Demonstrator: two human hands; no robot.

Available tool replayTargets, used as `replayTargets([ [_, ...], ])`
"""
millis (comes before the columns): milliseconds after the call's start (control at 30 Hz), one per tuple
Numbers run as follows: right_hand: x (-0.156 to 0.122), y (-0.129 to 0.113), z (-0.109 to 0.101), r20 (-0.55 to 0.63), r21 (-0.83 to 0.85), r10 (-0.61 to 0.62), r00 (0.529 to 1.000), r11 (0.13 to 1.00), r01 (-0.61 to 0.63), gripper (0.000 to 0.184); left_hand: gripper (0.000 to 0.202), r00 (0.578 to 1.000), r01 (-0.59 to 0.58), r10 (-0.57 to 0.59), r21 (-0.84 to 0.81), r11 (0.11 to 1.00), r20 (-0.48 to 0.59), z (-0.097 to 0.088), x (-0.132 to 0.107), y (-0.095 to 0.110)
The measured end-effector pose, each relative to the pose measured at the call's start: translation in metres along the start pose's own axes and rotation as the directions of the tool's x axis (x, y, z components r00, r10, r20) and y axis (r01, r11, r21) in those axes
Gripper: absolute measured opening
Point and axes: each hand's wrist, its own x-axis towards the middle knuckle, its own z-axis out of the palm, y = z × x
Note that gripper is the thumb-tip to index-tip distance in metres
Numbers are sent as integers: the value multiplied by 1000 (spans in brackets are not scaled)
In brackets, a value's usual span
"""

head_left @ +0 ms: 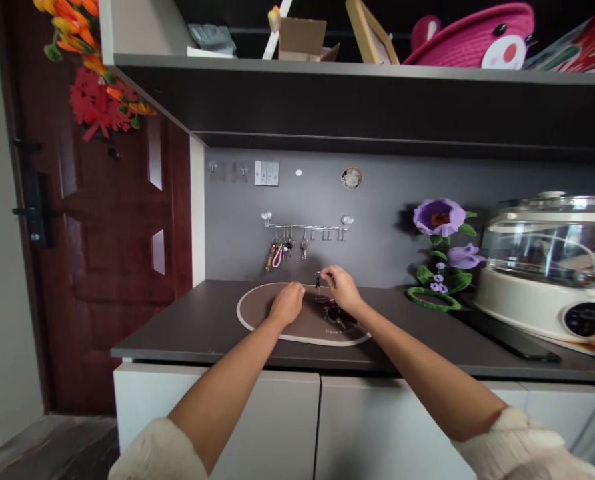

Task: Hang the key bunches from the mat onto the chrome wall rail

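My right hand (341, 288) pinches the ring of a small key ring (318, 281), which hangs just above the mat with a dark piece on it. My left hand (288, 302) is over the mat's left half, fingers curled together; anything inside them is hidden. Beneath both hands lies a brown oval mat (257, 308) with a pale rim. Several loose keys (335, 316) lie on it, partly behind my right wrist. On the wall, a hook rail (307, 228) carries several key sets (278, 252) toward its left and another bunch of keys (304, 250) near its middle.
Purple artificial flowers (439, 217) stand right of the mat, beside a white steamer-like appliance (532, 300). A flat black object (512, 337) lies in front of them. An overhead shelf (357, 100) spans the top, and a dark red door (92, 280) is at left.
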Motion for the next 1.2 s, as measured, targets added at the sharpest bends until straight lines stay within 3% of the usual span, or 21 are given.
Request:
replayTargets([
  [367, 69, 18, -1, -43, -72, 85, 995, 994, -88, 16, 25, 998, 64, -61, -135, 989, 21, 9, 8, -11],
  [633, 105, 27, 10, -49, -95, 268, 962, 958, -272, 19, 24, 996, 76, -70, -111, 991, 59, 11, 9, -13],
  [900, 125, 39, 31, -69, -101, 369, 927, 922, -375, 21, 25, 994, 94, -87, -108, 990, 64, 11, 10, -12],
  [1200, 133, 41, 39, -100, -132, 428, 898, 889, -438, 23, 24, 994, 85, -78, -108, 990, 75, 12, 11, -14],
])
